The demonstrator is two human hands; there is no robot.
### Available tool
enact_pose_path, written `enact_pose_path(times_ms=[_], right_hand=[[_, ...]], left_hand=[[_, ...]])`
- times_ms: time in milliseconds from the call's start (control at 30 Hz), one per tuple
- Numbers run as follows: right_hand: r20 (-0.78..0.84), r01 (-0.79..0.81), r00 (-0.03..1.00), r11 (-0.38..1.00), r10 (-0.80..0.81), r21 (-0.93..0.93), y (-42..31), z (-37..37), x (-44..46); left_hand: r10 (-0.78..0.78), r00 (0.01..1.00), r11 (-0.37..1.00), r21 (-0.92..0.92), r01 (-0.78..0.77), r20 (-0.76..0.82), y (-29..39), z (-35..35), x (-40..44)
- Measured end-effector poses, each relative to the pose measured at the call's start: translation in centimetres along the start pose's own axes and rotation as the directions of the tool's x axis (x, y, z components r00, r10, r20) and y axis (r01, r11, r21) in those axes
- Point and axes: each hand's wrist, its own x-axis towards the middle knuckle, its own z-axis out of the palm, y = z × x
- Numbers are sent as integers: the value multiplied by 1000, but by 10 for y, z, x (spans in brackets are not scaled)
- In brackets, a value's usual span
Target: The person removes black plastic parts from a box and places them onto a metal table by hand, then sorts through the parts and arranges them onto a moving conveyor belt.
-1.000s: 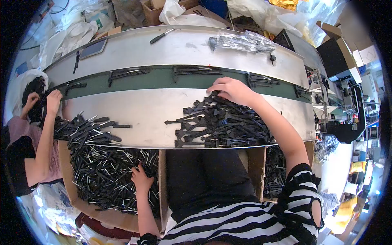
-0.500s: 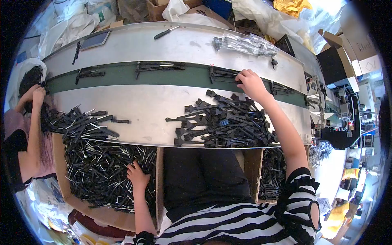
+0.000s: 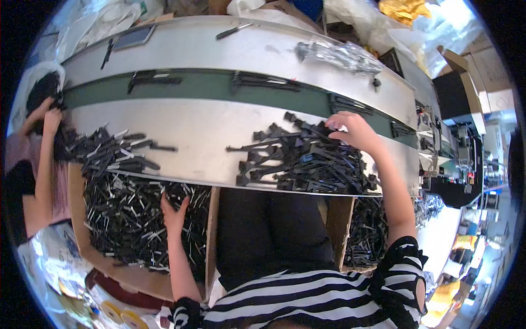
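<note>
Worktop (image 3: 203,131): one green belt (image 3: 203,90) with dark bundles, two black piles, one tablet (image 3: 134,37), one clear bag (image 3: 342,56).

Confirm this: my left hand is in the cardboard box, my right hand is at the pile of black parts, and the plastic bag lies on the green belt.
Not quite: in the head view the plastic bag lies on the metal surface beyond the green belt. The rest stands.

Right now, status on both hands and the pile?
Right hand at black pile, grip unclear. Left hand in left carton, grip unclear. Bagged parts beyond belt.
</note>
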Motion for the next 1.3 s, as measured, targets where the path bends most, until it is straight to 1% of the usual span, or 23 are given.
enact_pose_path(times_ms=[33, 67, 133, 233, 333, 500, 600, 633, 733, 800, 833, 867, 900, 933, 967, 1000, 1067, 1100, 1133, 1167, 1200, 1233, 1300], right_hand=[[9, 1, 1000, 1000, -1, 0, 2, 0, 0], [16, 2, 1000, 1000, -2, -1, 4, 2, 1], [-4, 38, 999, 999, -38, 35, 7, 7, 2], [17, 13, 1000, 998, -14, 60, 3, 5, 2], [44, -13, 999, 1000, 13, 19, 4, 5, 3], [-18, 51, 999, 999, -51, -16, 6, 8, -3], [-34, 34, 999, 999, -33, 31, 9, 4, -7], [-44, 18, 999, 998, -15, 55, 7, 1, -8], [-70, -12, 997, 996, 18, 89, 12, -7, -14], [-74, -69, 994, 985, 82, 158, 16, -10, -16], [-85, -70, 992, 974, 90, 214, 23, -12, -17], [-116, -89, 982, 913, 146, 398, 29, -11, -17], [-136, -95, 969, 817, 208, 569, 35, -9, -18], [-146, -87, 951, 690, 272, 718, 43, -9, -18], [-237, -42, 925, 700, 296, 712, 51, -12, -20], [-310, 31, 886, 622, 345, 782, 58, -14, -20], [-438, 85, 803, 651, 404, 755, 70, -21, -20], [-454, -32, 778, 749, 434, 662, 73, -26, -20], [-494, -118, 821, 932, 286, 343, 81, -29, -20], [-472, -166, 871, 986, 133, -28, 91, -30, -20], [-393, -168, 920, 903, -1, -396, 98, -29, -20], [-309, -224, 949, 836, 68, -501, 98, -24, -21], [-328, -213, 944, 842, 45, -496, 100, -11, -21]], left_hand=[[-149, 986, 984, 107, 140, 76, 25, -6, -4], [-164, 985, 973, 175, 151, 60, 8, 7, 6], [-341, 935, 897, 331, 292, 97, 44, -1, 2], [-401, 912, 859, 383, 341, 88, 56, -1, 3], [-376, 918, 883, 352, 311, 130, 58, -6, 5], [-89, 976, 957, 288, 28, 199, 38, -13, -1], [-238, 943, 830, 553, 73, 232, 72, -33, -7], [-162, 981, 744, 667, 52, 105, 78, -31, -11], [199, 973, 799, 594, -91, -119, 78, -25, 2], [263, 963, 804, 564, -190, -52, 78, -17, 13], [273, 962, 784, 581, -219, -5, 77, -10, 18], [281, 959, 762, 597, -250, 43, 77, -4, 23], [229, 968, 770, 589, -245, 103, 76, 3, 25], [265, 959, 755, 598, -269, 97, 69, 9, 29], [301, 949, 740, 605, -293, 92, 60, 17, 33], [336, 938, 724, 612, -317, 89, 51, 24, 38], [198, 970, 752, 613, -241, 139, 70, 17, 35], [139, 979, 777, 596, -203, 152, 84, 9, 31], [79, 983, 798, 580, -161, 165, 91, 6, 29], [27, 992, 865, 494, -84, 121, 72, 13, 40], [14, 991, 859, 506, -79, 132, 67, 14, 43], [0, 990, 852, 518, -74, 141, 68, 13, 45], [-25, 977, 821, 562, -100, 211, 70, 11, 48]])
